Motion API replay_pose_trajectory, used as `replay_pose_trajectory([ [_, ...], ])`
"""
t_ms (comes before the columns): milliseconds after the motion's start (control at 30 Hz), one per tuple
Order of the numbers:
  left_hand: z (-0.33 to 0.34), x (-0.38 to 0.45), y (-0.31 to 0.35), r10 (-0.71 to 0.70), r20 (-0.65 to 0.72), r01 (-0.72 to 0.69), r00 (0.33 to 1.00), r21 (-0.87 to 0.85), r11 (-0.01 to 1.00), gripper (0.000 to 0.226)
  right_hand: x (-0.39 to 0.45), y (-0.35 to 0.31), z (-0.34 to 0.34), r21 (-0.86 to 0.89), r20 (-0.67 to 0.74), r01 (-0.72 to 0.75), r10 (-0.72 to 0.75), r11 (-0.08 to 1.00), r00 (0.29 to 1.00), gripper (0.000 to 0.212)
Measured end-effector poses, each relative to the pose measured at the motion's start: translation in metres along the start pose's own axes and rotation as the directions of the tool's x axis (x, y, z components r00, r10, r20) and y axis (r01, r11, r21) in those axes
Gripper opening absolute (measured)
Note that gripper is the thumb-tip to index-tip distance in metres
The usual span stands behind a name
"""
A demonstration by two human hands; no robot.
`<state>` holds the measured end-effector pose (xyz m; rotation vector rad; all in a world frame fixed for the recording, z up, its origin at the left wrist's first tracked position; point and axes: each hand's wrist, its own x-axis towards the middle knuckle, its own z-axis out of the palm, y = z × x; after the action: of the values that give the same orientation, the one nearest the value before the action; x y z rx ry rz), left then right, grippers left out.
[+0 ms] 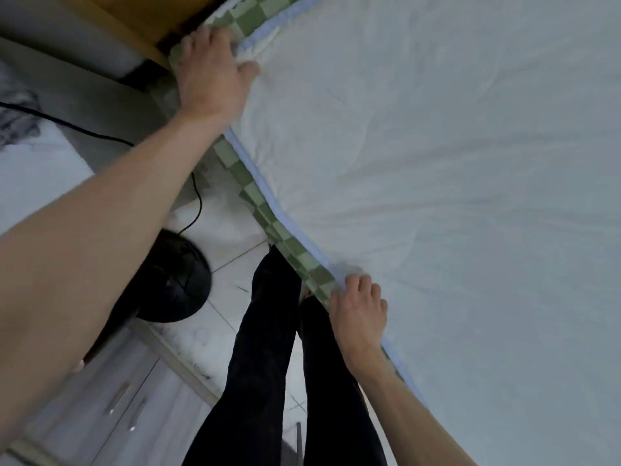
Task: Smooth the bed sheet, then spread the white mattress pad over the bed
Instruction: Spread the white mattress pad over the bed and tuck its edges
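Pad [437,163] soft, light, floppy. Your left grip [210,72] clutches its corner; right grip [358,311] pinches the blue hem [292,227]. Hold the hem.

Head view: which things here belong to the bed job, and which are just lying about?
In the job:
white mattress pad
green checked sheet
left hand, gripping the pad's corner
right hand, on the pad's edge

Lying about:
black fan
black cable
grey drawers
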<state>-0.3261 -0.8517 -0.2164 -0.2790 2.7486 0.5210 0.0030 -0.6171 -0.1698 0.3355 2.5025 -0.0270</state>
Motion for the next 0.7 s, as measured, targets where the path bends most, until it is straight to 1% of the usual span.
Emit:
replay_pose_trajectory([
  [33, 0.000, 0.007, 0.006, 0.021, 0.020, -0.022, 1.000, 0.030, 0.999, 0.046, -0.009, 0.015, 0.006, -0.018, 0.096, -0.061, 0.062, 0.998, 0.993, 0.018],
  [67, 0.000, 0.011, 0.010, 0.044, 0.034, -0.045, 0.998, 0.038, 0.998, 0.041, -0.017, 0.026, 0.012, -0.032, 0.156, -0.085, 0.089, 0.996, 0.984, 0.021],
  [100, 0.000, 0.014, 0.012, 0.057, 0.052, -0.058, 0.997, 0.034, 0.998, 0.036, -0.023, 0.033, 0.016, -0.041, 0.183, -0.071, 0.078, 0.997, 0.980, 0.022],
  [133, -0.003, 0.016, 0.012, 0.054, 0.065, -0.055, 0.996, 0.017, 0.998, 0.030, -0.024, 0.038, 0.019, -0.038, 0.179, -0.035, 0.041, 0.999, 0.983, 0.022],
  [200, -0.006, 0.021, 0.008, -0.009, 0.067, 0.012, 0.998, -0.046, 0.999, 0.023, -0.020, 0.044, 0.022, -0.011, 0.122, 0.037, -0.036, 0.999, 0.992, 0.029],
  [233, -0.006, 0.023, 0.006, -0.055, 0.062, 0.059, 0.997, -0.080, 0.995, 0.026, -0.018, 0.045, 0.023, 0.011, 0.079, 0.041, -0.041, 0.999, 0.996, 0.031],
  [300, -0.006, 0.025, 0.004, -0.122, 0.052, 0.128, 0.991, -0.138, 0.982, 0.040, -0.019, 0.048, 0.026, 0.052, 0.003, 0.043, -0.043, 0.998, 0.999, 0.029],
  [333, -0.005, 0.025, 0.004, -0.134, 0.047, 0.140, 0.990, -0.147, 0.979, 0.044, -0.023, 0.049, 0.028, 0.058, -0.033, 0.090, -0.088, 0.994, 0.996, 0.024],
  [400, -0.006, 0.025, 0.004, -0.171, 0.026, 0.173, 0.985, -0.131, 0.976, 0.045, -0.030, 0.051, 0.033, 0.033, -0.088, 0.269, -0.266, 0.962, 0.960, 0.012],
  [433, -0.006, 0.027, 0.007, -0.180, 0.015, 0.181, 0.984, -0.117, 0.977, 0.044, -0.032, 0.053, 0.036, 0.034, -0.107, 0.334, -0.329, 0.942, 0.938, 0.010],
  [467, -0.003, 0.025, 0.008, -0.194, 0.012, 0.194, 0.981, -0.121, 0.974, 0.041, -0.031, 0.058, 0.036, 0.029, -0.113, 0.378, -0.372, 0.926, 0.921, 0.013],
  [533, 0.000, 0.022, 0.017, -0.178, 0.007, 0.177, 0.984, -0.111, 0.978, 0.034, -0.026, 0.063, 0.036, 0.051, -0.086, 0.380, -0.375, 0.924, 0.923, 0.025],
  [567, -0.002, 0.020, 0.015, -0.200, -0.010, 0.198, 0.980, -0.110, 0.974, 0.034, -0.022, 0.060, 0.035, 0.040, -0.055, 0.374, -0.372, 0.927, 0.927, 0.029],
  [633, -0.001, 0.019, 0.015, -0.191, -0.032, 0.187, 0.981, -0.082, 0.979, 0.035, -0.014, 0.053, 0.034, 0.068, -0.036, 0.329, -0.327, 0.942, 0.944, 0.034],
  [700, -0.004, 0.014, 0.022, -0.154, -0.086, 0.151, 0.984, -0.045, 0.988, 0.030, -0.008, 0.049, 0.035, 0.101, -0.015, 0.284, -0.284, 0.953, 0.959, 0.036],
])
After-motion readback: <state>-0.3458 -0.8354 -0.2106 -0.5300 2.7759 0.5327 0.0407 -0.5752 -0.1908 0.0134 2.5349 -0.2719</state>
